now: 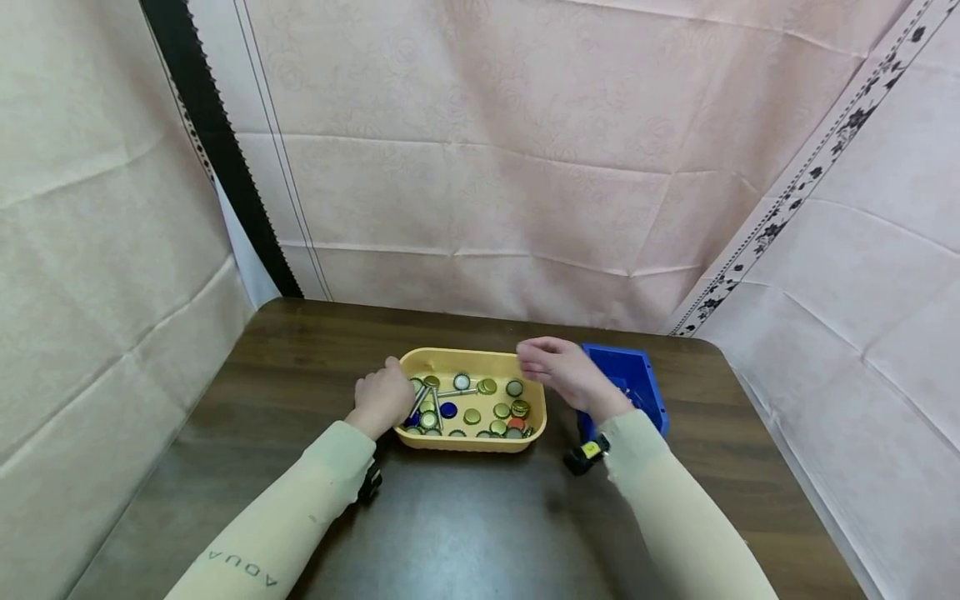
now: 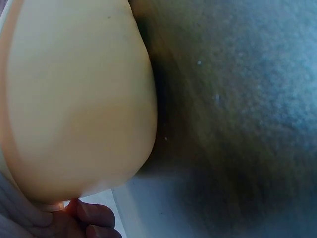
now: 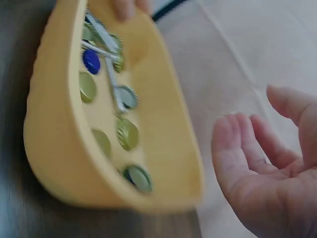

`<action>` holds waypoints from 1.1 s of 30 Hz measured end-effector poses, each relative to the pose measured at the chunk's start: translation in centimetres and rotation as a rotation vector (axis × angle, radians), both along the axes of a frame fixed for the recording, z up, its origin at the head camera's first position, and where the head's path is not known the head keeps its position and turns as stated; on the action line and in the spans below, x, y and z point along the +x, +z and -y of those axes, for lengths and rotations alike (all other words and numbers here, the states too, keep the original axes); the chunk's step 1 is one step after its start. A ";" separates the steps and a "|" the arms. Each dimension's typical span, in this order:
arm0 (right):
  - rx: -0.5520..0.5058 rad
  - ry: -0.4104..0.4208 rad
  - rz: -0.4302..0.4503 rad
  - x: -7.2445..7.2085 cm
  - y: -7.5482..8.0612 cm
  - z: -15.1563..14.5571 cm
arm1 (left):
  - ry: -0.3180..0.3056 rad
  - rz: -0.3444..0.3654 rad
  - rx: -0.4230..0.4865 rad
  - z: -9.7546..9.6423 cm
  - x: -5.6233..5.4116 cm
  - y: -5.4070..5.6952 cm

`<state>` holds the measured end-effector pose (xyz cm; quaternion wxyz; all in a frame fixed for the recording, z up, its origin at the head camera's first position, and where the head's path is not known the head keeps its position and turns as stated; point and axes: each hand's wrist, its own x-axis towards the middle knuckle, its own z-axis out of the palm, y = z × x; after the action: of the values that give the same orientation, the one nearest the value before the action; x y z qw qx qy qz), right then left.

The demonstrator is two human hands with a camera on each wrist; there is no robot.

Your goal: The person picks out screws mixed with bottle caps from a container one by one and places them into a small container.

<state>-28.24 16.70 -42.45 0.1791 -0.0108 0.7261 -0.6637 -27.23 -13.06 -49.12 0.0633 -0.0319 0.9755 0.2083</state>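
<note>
A yellow plastic tray (image 1: 465,445) stands on the table, with several bottle caps (image 1: 472,416) in gold, white, blue and red inside it. Slim silver metal rods (image 1: 456,392) lie among the caps toward the tray's left; their exact kind is unclear. My left hand (image 1: 382,393) grips the tray's left end, and its fingers show at the rim in the left wrist view. Above the tray's right end hovers my right hand (image 1: 564,372). In the right wrist view that hand (image 3: 270,163) has loosely bent fingers, apart from the rim, with nothing held.
A blue plastic bin (image 1: 637,367) stands right of the yellow tray, partly hidden by my right arm; small shiny pieces lie in it. The brown wooden table (image 1: 330,333) ends at a hanging pale cloth (image 1: 480,208) behind.
</note>
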 end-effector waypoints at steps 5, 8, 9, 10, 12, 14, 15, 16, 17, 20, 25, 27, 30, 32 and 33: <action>0.181 0.142 -0.005 -1.3 -1.2 3.7 | -0.007 0.009 -0.011 0.0 -0.1 -0.1; 0.273 0.195 -0.032 -1.6 -1.9 5.3 | -0.006 0.018 -0.009 -0.1 -0.1 -0.1; 0.297 0.208 -0.034 -1.7 -2.1 5.7 | -0.005 0.020 -0.011 -0.1 -0.1 -0.1; 0.316 0.223 -0.042 -1.7 -2.3 6.1 | -0.003 0.024 -0.012 -0.2 -0.1 -0.1; 0.359 0.240 -0.057 -1.6 -2.5 6.8 | 0.002 0.028 -0.013 -0.2 -0.1 -0.1; 0.417 0.243 -0.077 -1.5 -2.7 7.2 | 0.003 0.031 -0.019 -0.2 -0.1 0.0; 0.447 0.243 -0.095 -1.5 -2.9 7.4 | 0.004 0.031 -0.020 -0.2 -0.1 0.0; 0.477 0.236 -0.107 -1.4 -3.0 7.6 | 0.004 0.031 -0.022 -0.2 -0.1 0.0; 0.515 0.225 -0.118 -1.4 -3.2 7.8 | 0.004 0.030 -0.023 -0.2 -0.1 0.0; 0.583 0.203 -0.143 -1.2 -3.5 8.2 | 0.004 0.029 -0.023 -0.2 -0.1 0.0; 0.635 0.168 -0.166 -0.9 -3.4 8.8 | 0.005 0.018 -0.016 -0.1 -0.1 -0.1; 0.655 0.167 -0.171 -0.9 -3.6 8.9 | 0.004 0.017 -0.015 -0.1 -0.2 -0.1; 0.673 0.167 -0.188 -1.0 -4.0 9.0 | 0.007 0.019 -0.012 -0.1 -0.1 -0.1; 0.685 0.169 -0.202 -1.1 -4.3 9.2 | 0.008 0.022 -0.010 -0.1 -0.1 -0.1; 0.697 0.168 -0.207 -1.2 -4.5 9.3 | 0.008 0.022 -0.009 -0.1 -0.1 -0.2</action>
<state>-29.43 7.37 -46.94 0.1513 -0.0758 0.9195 -0.3548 -27.30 -12.93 -49.28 0.0732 -0.0384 0.9755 0.2040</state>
